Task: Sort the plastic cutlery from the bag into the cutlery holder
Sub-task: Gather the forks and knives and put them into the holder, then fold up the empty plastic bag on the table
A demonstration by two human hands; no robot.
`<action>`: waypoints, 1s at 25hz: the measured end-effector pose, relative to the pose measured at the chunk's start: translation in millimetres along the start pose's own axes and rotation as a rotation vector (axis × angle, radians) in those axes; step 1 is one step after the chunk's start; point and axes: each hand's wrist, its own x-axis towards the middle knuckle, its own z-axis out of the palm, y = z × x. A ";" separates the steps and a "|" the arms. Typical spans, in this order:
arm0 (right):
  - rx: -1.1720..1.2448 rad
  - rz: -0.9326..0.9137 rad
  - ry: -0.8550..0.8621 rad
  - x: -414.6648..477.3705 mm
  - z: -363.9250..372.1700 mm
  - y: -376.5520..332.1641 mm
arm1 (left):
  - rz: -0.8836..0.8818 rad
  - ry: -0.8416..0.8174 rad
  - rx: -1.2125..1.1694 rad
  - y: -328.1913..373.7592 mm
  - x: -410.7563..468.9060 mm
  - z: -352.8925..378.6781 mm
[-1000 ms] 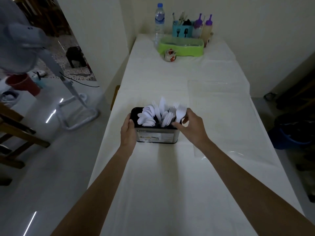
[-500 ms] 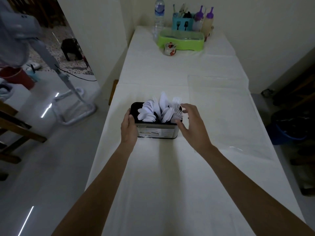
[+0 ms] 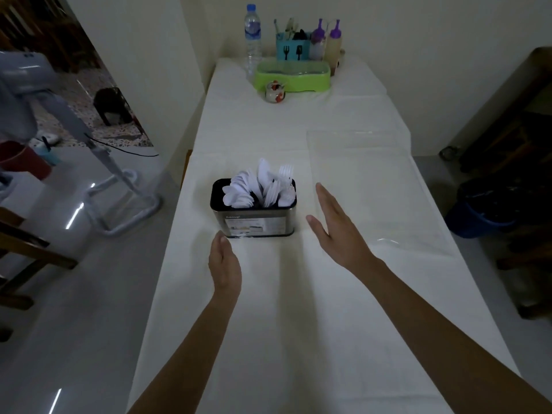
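Near the table's (image 3: 268, 324) left edge stands the cutlery holder (image 3: 254, 216), filled with white plastic cutlery (image 3: 260, 189). Left hand (image 3: 224, 265) and right hand (image 3: 337, 228) flank it, apart from it, fingers straight, pressed together, empty.

- The dark metal oblong cutlery holder (image 3: 254, 216), standing mid-table, carries a pale paper label on its near face. A short brand word sits at the label's upper left, too small and blurred to read. The lines of print below it are illegible too.
- The teal plastic utensil caddy (image 3: 291, 50), at the far end of the table, bears two black signs on its near face: a fork silhouette on the left and a spatula-like silhouette on the right.
- The clear plastic water bottle (image 3: 252, 46), left of the caddy, has a wrap label whose print cannot be read.
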 end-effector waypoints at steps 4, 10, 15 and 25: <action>0.010 0.174 0.005 -57.7 -21.2 41.0 | 0.034 -0.091 0.064 -32.0 -63.0 22.0; -0.016 0.500 0.076 -118.8 -65.1 125.9 | 0.097 -0.342 0.344 -36.2 -98.8 96.4; -0.037 0.682 0.133 -109.7 -94.8 190.6 | 0.046 -0.294 0.526 -32.0 -78.1 158.9; -0.003 0.868 0.127 -52.8 -93.1 256.1 | -0.157 -0.179 0.575 -43.4 -37.0 208.7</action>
